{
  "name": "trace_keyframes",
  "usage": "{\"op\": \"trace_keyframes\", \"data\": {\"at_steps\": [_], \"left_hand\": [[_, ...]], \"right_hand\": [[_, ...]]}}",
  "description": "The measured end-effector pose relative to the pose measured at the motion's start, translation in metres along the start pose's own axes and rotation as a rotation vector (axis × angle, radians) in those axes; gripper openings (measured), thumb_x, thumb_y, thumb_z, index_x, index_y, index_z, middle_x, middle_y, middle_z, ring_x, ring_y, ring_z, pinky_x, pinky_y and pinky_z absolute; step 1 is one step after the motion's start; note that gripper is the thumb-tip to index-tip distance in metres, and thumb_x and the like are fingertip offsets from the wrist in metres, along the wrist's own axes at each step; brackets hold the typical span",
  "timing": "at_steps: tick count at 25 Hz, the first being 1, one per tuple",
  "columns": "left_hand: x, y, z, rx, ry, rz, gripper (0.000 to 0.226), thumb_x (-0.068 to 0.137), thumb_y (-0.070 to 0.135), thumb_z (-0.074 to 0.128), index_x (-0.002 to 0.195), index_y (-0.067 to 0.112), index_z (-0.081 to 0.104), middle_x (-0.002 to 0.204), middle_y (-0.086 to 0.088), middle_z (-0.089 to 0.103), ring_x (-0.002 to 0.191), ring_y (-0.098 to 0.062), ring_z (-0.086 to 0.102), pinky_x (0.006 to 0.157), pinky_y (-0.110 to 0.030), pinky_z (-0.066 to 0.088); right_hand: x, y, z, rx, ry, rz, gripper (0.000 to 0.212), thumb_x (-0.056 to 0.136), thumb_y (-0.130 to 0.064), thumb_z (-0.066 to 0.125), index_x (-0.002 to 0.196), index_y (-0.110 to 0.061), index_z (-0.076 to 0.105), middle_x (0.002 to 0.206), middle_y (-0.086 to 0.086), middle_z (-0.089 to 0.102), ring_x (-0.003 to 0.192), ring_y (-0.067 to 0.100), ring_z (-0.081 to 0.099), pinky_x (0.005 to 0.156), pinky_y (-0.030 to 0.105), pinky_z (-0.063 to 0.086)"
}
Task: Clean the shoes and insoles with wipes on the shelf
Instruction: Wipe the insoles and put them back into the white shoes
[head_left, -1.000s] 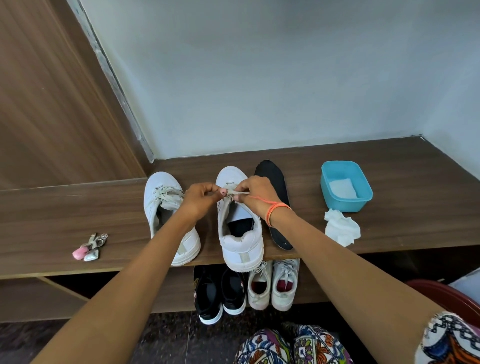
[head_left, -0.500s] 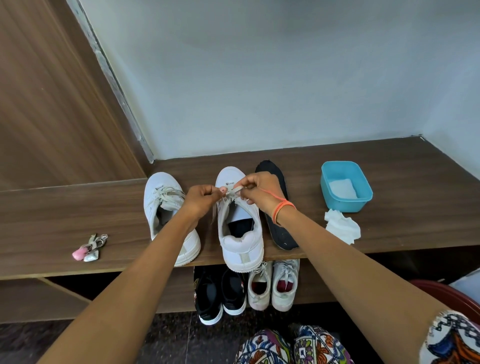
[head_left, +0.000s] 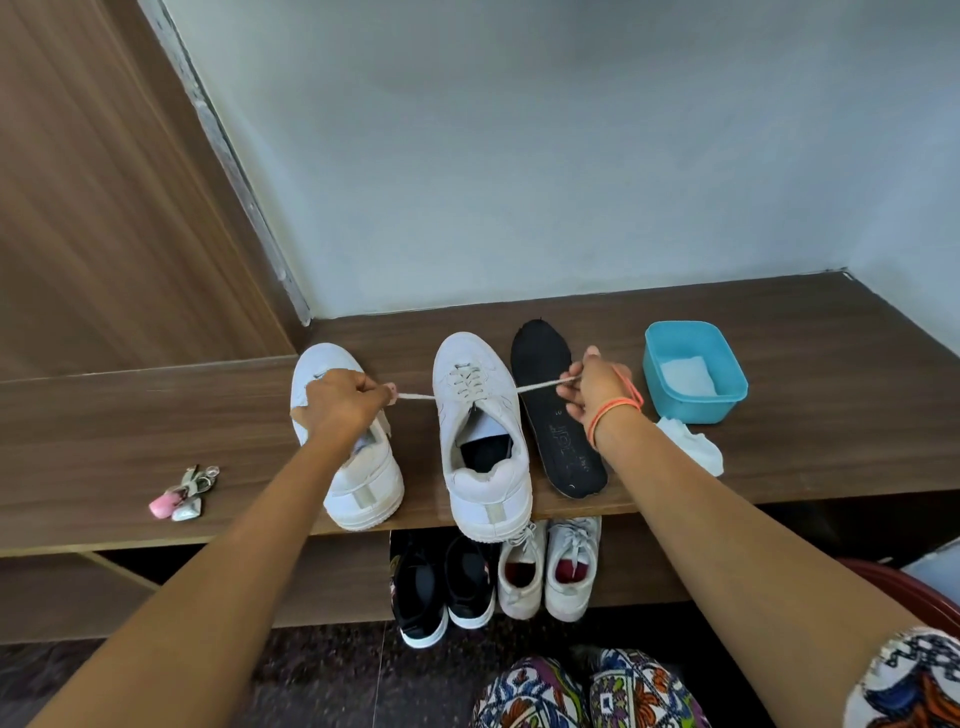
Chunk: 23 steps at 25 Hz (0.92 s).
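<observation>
The laced white shoe (head_left: 475, 358) is standing on the wooden shelf (head_left: 805, 431) with its toe towards the wall and its heel at the front edge, and both hands are working its laces. To its left, the left hand (head_left: 345, 402) is curling its fingers and pinching one lace end (head_left: 415, 396) between thumb and fingertips. To its right, the right hand (head_left: 597, 387) is pinching the other lace end (head_left: 540, 385) in the same way, so both ends are running out taut from the shoe. The second white shoe (head_left: 363, 483) is sitting just left of the laced shoe, partly under the left hand. A black insole (head_left: 558, 410) is lying flat just to its right. Farther right, a blue tub (head_left: 701, 405) is holding a folded wipe (head_left: 685, 375), and a crumpled wipe (head_left: 693, 449) is lying in front of the tub. Well to the left of the laced shoe, a small bunch of keys (head_left: 182, 493) is resting. Below it, a black pair (head_left: 441, 582) and a pale pair (head_left: 550, 566) are standing on the floor.
</observation>
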<state>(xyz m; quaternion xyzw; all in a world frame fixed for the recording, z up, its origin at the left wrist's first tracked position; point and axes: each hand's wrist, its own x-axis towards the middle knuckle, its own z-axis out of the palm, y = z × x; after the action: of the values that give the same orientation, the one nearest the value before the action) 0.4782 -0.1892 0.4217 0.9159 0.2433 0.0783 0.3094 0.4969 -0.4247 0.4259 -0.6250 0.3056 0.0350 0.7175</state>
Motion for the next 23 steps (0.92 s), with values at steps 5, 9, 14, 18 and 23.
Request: {"op": "trace_keyframes", "data": {"at_steps": [5, 9, 14, 18, 23], "left_hand": [[-0.010, 0.000, 0.010, 0.351, -0.132, 0.274, 0.018, 0.082, 0.027, 0.064, 0.099, 0.028, 0.069, 0.109, 0.004, 0.064, 0.116, -0.023, 0.048, 0.103, -0.046, 0.027], [-0.019, 0.007, 0.021, 0.450, -0.307, 0.377, 0.029, 0.087, 0.035, 0.057, 0.116, 0.033, 0.061, 0.120, 0.011, 0.062, 0.123, -0.018, 0.048, 0.111, -0.055, 0.003], [-0.024, 0.012, 0.022, 0.377, -0.329, 0.295, 0.023, 0.092, 0.035, 0.052, 0.112, 0.027, 0.059, 0.109, 0.009, 0.067, 0.118, -0.017, 0.053, 0.111, -0.055, -0.001], [-0.028, 0.017, 0.026, 0.478, -0.308, 0.287, 0.021, 0.095, 0.033, 0.045, 0.109, 0.027, 0.061, 0.109, 0.005, 0.066, 0.117, -0.019, 0.053, 0.112, -0.053, 0.000], [-0.024, 0.022, 0.022, 0.016, -0.204, 0.110, 0.021, 0.094, 0.024, 0.037, 0.080, 0.022, 0.052, 0.079, 0.004, 0.067, 0.093, -0.019, 0.056, 0.109, -0.044, 0.023]], "right_hand": [[0.004, 0.020, -0.003, -0.870, -0.049, -0.287, 0.046, 0.090, -0.049, 0.053, 0.101, -0.004, 0.060, 0.095, 0.012, 0.062, 0.076, 0.021, 0.061, 0.066, 0.027, 0.048], [-0.005, 0.023, 0.010, -1.045, -0.320, -0.755, 0.040, 0.089, -0.042, 0.058, 0.121, -0.018, 0.060, 0.125, 0.007, 0.055, 0.114, 0.026, 0.054, 0.097, 0.038, 0.047], [-0.008, 0.033, 0.017, -0.952, -0.307, -0.778, 0.017, 0.091, -0.017, 0.057, 0.095, -0.007, 0.071, 0.099, 0.007, 0.071, 0.093, 0.024, 0.065, 0.085, 0.035, 0.053], [-0.013, 0.031, 0.017, -1.030, -0.283, -0.748, 0.036, 0.098, -0.036, 0.041, 0.080, -0.010, 0.057, 0.082, 0.010, 0.061, 0.078, 0.026, 0.059, 0.075, 0.038, 0.048], [-0.018, 0.017, 0.010, -0.424, -0.477, -0.350, 0.042, 0.097, -0.041, 0.044, 0.064, -0.016, 0.054, 0.077, -0.001, 0.061, 0.082, 0.013, 0.056, 0.078, 0.025, 0.041]]}}
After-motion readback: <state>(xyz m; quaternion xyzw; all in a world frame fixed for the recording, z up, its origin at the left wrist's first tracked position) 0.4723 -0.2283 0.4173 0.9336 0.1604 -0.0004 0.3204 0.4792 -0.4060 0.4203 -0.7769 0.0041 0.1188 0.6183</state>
